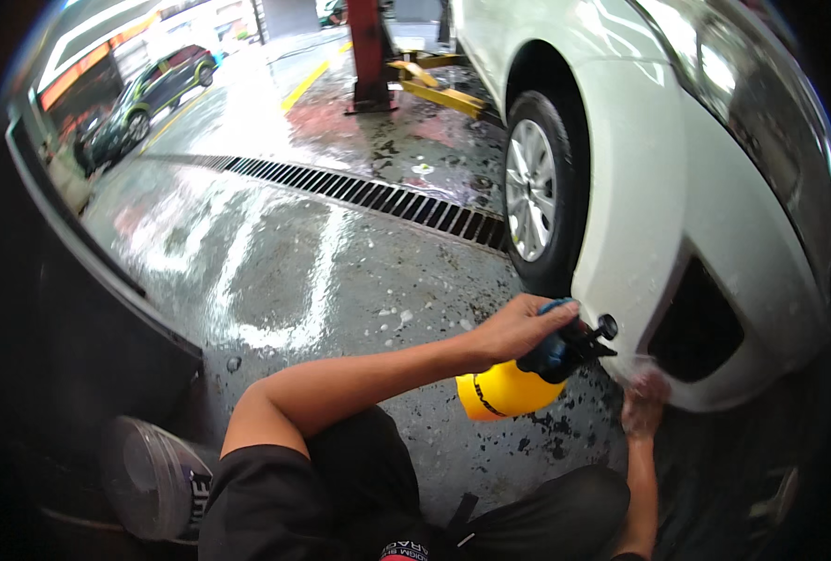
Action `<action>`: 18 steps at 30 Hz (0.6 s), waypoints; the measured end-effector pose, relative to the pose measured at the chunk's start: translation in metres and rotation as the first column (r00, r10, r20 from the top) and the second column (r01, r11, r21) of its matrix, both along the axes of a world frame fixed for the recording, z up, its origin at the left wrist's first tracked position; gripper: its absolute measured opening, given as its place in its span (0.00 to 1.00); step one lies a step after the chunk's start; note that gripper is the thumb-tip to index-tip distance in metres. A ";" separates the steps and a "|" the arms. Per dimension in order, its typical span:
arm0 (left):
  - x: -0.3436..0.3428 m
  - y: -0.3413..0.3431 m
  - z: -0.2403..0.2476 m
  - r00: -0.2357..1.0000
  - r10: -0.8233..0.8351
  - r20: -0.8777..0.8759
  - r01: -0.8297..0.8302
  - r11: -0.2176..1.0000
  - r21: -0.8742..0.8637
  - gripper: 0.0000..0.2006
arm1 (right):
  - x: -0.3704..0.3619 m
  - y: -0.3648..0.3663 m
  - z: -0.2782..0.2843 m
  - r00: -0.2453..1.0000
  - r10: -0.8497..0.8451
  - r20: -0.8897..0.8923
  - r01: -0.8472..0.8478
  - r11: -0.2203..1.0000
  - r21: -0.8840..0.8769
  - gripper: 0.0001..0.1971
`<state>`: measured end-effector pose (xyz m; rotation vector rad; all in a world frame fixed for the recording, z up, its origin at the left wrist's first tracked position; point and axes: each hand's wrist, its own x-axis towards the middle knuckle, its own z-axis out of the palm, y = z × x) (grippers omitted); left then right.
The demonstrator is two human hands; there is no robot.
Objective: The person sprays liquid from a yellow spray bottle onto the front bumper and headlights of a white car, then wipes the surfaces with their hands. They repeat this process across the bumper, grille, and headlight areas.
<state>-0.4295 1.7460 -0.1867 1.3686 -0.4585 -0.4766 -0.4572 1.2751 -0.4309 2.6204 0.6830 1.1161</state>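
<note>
My left hand point(526, 327) is wrapped round the top of a pump sprayer point(513, 391) with a yellow bottle and a dark head. The sprayer is tilted on its side, its nozzle pointing right toward my other hand. My right hand point(646, 400) is at the lower edge of the white car's front bumper point(635, 234), just below a dark triangular recess point(699, 323). A pale, misty blur lies over its fingers, so I cannot make out their shape or whether they hold anything.
The car's front wheel point(532, 178) stands beyond the sprayer. A slotted floor drain point(368, 194) crosses the wet grey floor. A red lift post point(368, 56) with yellow arms point(439, 92) rises behind it. At lower left is a clear bucket point(144, 481); a dark green car point(167, 82) is parked farther off.
</note>
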 end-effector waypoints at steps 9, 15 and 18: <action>0.007 0.009 -0.035 0.996 0.090 -0.012 -0.090 0.996 0.001 0.27 | 0.001 0.054 0.007 0.889 -0.287 0.356 0.233 0.954 0.187 0.27; 0.007 -0.002 -0.031 0.997 0.071 -0.018 -0.070 0.996 0.052 0.28 | 0.029 0.048 -0.018 0.636 -0.743 -0.208 0.649 0.370 0.665 0.30; 0.004 0.003 -0.030 0.984 0.142 0.111 -0.149 0.987 0.058 0.30 | 0.052 0.040 -0.010 0.684 -0.645 -0.340 0.623 0.275 0.732 0.30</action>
